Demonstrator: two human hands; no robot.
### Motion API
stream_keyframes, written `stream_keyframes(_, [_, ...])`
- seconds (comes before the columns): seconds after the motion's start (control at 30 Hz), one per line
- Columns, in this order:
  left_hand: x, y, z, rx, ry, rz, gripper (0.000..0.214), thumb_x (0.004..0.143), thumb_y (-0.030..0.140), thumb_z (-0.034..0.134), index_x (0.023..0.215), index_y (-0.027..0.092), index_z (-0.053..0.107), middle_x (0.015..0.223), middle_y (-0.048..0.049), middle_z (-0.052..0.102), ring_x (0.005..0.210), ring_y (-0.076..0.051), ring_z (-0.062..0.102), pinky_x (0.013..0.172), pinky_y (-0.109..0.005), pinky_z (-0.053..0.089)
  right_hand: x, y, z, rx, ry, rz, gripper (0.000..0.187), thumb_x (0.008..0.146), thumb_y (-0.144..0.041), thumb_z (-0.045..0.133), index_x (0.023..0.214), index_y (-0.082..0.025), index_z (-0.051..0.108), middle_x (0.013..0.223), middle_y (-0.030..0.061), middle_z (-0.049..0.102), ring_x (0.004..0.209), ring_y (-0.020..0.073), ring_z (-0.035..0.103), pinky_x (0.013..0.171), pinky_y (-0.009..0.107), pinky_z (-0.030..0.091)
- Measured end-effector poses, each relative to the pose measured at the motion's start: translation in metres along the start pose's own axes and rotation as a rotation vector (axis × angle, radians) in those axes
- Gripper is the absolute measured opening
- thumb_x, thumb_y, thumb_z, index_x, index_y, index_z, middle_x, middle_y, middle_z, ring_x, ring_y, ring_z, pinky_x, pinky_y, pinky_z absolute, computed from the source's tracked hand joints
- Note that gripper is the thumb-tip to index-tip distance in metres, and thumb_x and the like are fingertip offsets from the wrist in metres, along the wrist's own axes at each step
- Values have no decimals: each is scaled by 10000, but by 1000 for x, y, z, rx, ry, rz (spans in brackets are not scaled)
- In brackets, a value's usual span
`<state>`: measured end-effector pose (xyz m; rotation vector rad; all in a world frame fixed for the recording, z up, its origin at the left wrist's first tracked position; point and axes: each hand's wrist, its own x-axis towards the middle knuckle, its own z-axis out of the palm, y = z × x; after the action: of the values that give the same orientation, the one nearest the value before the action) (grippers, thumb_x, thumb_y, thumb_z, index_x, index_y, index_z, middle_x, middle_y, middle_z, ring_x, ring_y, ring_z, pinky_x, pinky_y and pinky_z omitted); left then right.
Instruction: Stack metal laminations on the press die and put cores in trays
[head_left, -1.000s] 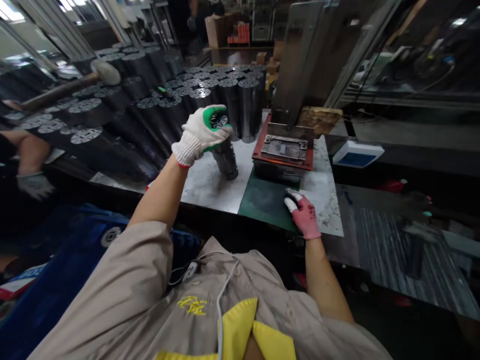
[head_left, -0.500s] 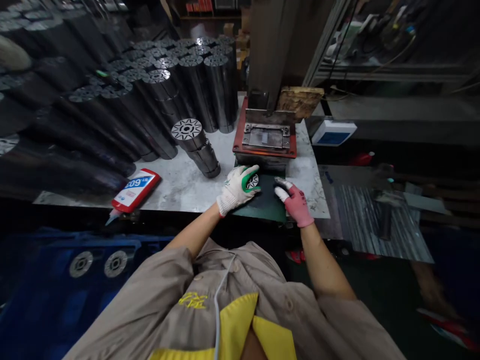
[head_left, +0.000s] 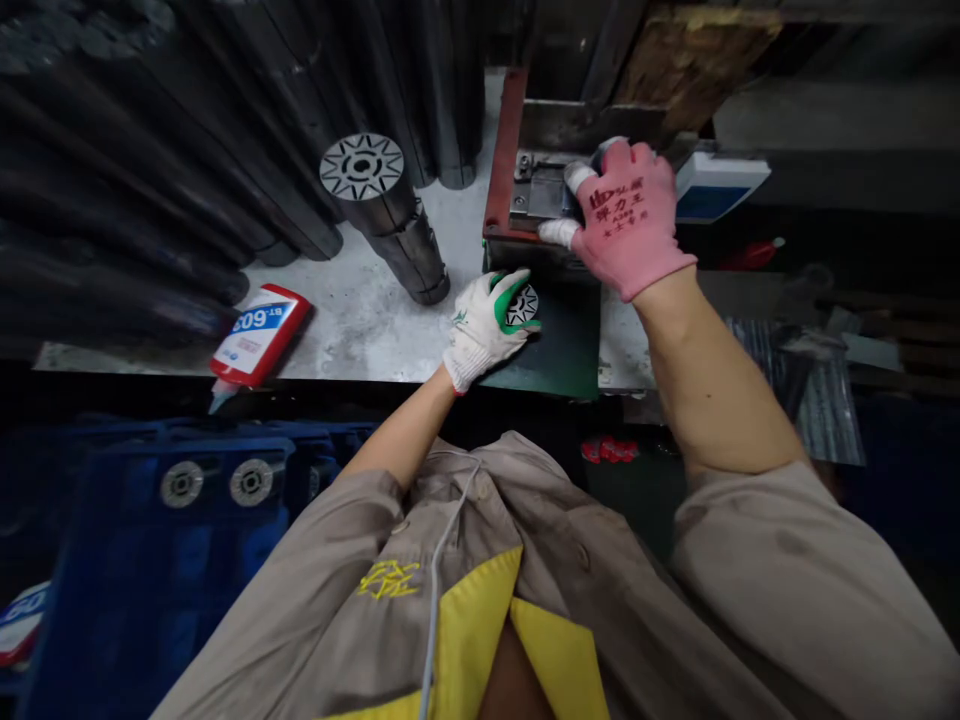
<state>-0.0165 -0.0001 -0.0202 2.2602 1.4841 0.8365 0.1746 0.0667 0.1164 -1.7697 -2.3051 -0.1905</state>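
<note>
My left hand, in a white glove with a green palm, is curled around a round slotted rotor core on the dark green mat. Star-like slots show on the core's upper face. My right hand, in a pink glove with white fingertips, bends over the metal fixture on the red-edged block. Its thumb and fingers press around part of that fixture, and what lies between them is hidden. Left of the block stands a short stack of rotor cores, leaning in view.
A red BT-603 glue bottle lies at the bench's front edge. Tall dark core stacks crowd the back left. Below is a blue crate with round cores. A white box and a wooden board are behind my right hand.
My right hand has moved up and forward from the mat's right edge onto the fixture. My left hand stays around the rotor core. The view has tilted down and come closer.
</note>
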Motion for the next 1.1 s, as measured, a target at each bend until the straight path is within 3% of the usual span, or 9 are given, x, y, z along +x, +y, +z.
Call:
stream_keyframes(0.13, [0, -2, 3, -7, -13, -6, 992, 847, 909, 627, 1559, 220, 577, 1515, -184, 566, 1379, -403, 544, 1219, -512, 401, -7, -7, -19, -56, -55, -31, 1001, 1004, -808, 170, 1104, 19, 725, 1395, 198, 651, 1380, 369, 575, 1097, 527, 464])
stream_keyframes(0.27, [1, -2, 4, -29, 6, -6, 985, 844, 908, 630, 1541, 213, 592, 1503, -182, 580, 1380, -397, 544, 1224, -517, 405, -33, -13, -26, 155, -69, 11, 655, 1102, -637, 427, 1222, -86, 760, 1278, 175, 750, 1288, 322, 674, 1124, 508, 499])
stream_keyframes(0.43, [4, -4, -4, -58, -51, 65, 905, 901, 844, 599, 1547, 210, 591, 1492, -161, 609, 1392, -360, 556, 1239, -491, 422, -61, -14, 16, 522, -256, -11, 366, 1067, -424, 540, 1185, -170, 775, 1127, 77, 812, 1104, 248, 731, 1027, 402, 544])
stream_keyframes(0.6, [4, -7, -13, -102, -96, 184, 853, 941, 754, 589, 1578, 187, 556, 1521, -147, 611, 1436, -333, 543, 1289, -481, 382, -61, -11, 48, 393, -426, -65, 271, 985, -400, 606, 973, -194, 781, 947, 76, 796, 973, 275, 714, 999, 430, 525])
stream_keyframes(0.7, [3, -5, -10, -97, -57, 160, 825, 940, 734, 611, 1550, 179, 585, 1473, -155, 631, 1396, -336, 572, 1259, -481, 415, -56, -11, 29, 313, -394, -200, 262, 985, -421, 627, 988, -212, 785, 939, 65, 790, 942, 268, 718, 973, 431, 546])
stream_keyframes(0.77, [2, -2, -5, -74, 7, 89, 845, 910, 778, 643, 1507, 180, 627, 1440, -170, 626, 1356, -352, 586, 1213, -487, 454, -50, -12, 6, 288, -275, -222, 350, 1028, -488, 586, 1117, -214, 786, 1024, 69, 793, 993, 265, 719, 976, 432, 558])
stream_keyframes(0.87, [1, 1, 2, -59, 85, 16, 912, 853, 863, 666, 1474, 194, 658, 1443, -183, 586, 1339, -365, 577, 1179, -490, 473, -31, -14, -24, 109, -96, -64, 642, 1074, -641, 455, 1323, -117, 729, 1261, 156, 731, 1201, 323, 670, 1037, 470, 539])
stream_keyframes(0.93, [0, 1, 3, -63, 88, 6, 933, 852, 893, 637, 1480, 203, 651, 1442, -181, 581, 1341, -360, 572, 1176, -489, 475, -15, -13, -33, -66, -124, 29, 774, 1072, -707, 393, 1296, -48, 732, 1379, 234, 649, 1299, 394, 611, 1058, 514, 522])
stream_keyframes(1.1, [2, -5, 1, -92, 19, 47, 947, 870, 869, 635, 1527, 189, 594, 1442, -176, 608, 1343, -356, 576, 1186, -483, 469, -9, -9, -30, 18, -145, 35, 564, 1029, -692, 518, 1145, -198, 765, 1369, 223, 670, 1339, 455, 561, 1094, 617, 475])
